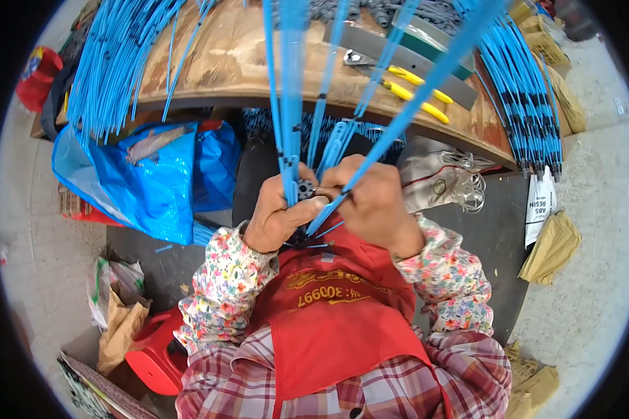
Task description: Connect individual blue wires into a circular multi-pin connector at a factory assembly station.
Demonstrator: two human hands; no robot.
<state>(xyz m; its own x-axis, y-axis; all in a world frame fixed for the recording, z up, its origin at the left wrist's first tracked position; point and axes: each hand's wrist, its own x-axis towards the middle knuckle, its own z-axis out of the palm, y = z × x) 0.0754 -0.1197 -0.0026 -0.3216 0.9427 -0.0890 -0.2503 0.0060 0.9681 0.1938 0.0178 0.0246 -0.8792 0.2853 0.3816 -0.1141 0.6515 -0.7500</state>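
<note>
Above my lap, my left hand [276,215] is closed round a small dark grey round hub [305,188] with holes about its rim. Several long blue rods [284,105] rise from around the hub toward the upper edge. Close beside it, my right hand [374,202] is closed, its fingertips meeting the hub's right side. A thicker-looking blue rod [412,115], nearer the camera, slants from the right fingers to the upper right. The fingers hide where the rods meet the hub.
On the wooden table [223,63] lie yellow-handled pliers [416,91], a bundle of blue rods [119,63] at left and black-marked rods [531,105] at right. Grey parts [321,10] lie at the back. A blue bag [161,185] and a red stool [157,353] stand at left.
</note>
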